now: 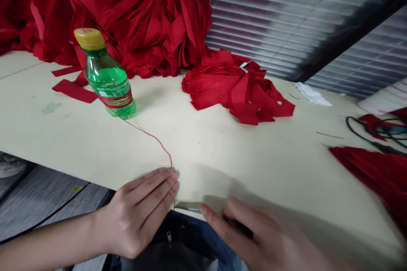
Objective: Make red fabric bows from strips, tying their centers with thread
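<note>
A red string [149, 134] runs from the green plastic bottle [110, 74], where several turns of it are wound round the lower part, to the fingertips of my left hand [146, 207]. These fingers are pressed together on the string at the table's front edge, and a short end hangs below them. Just to the right, my right hand [254, 228] is closed round what looks like a pair of scissors [189, 208]. Their metal blades point left, close to the string's end; the dark handle is mostly hidden by my fingers.
Large bundles of red fabric strips [152, 21] are heaped behind the bottle. A smaller tied bundle [235, 87] lies at the middle back. To the right are more red fabric [375, 173], a black cable [359, 133] and a white scrap [313, 94]. Window blinds [270, 21] stand behind.
</note>
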Demonstrator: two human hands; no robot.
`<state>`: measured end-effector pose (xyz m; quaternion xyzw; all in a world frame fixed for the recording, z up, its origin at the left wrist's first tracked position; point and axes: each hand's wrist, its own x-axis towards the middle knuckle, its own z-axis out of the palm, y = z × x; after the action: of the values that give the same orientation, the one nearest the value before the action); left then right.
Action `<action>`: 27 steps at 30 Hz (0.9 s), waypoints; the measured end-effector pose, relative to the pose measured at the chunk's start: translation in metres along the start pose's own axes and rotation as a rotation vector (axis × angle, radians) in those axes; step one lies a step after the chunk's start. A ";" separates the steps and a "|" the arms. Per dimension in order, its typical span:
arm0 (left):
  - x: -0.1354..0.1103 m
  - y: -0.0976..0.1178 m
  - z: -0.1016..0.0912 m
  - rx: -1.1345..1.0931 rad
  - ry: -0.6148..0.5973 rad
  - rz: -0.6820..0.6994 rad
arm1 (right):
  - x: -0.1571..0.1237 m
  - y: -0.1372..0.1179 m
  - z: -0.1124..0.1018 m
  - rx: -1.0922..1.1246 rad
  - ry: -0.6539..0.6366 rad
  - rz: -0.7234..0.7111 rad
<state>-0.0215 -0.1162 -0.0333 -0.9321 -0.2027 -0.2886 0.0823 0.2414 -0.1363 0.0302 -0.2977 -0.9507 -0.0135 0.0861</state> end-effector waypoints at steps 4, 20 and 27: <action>0.001 0.000 0.001 -0.002 -0.002 0.001 | -0.003 -0.002 0.000 -0.051 -0.010 -0.026; 0.002 0.002 0.001 0.008 0.001 0.007 | -0.031 0.004 0.011 0.169 0.047 0.093; 0.003 0.002 0.000 -0.005 0.022 -0.034 | -0.027 0.067 0.014 -0.003 0.200 0.377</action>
<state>-0.0183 -0.1175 -0.0320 -0.9256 -0.2168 -0.3005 0.0772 0.2995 -0.0951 0.0103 -0.4674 -0.8650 -0.0281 0.1803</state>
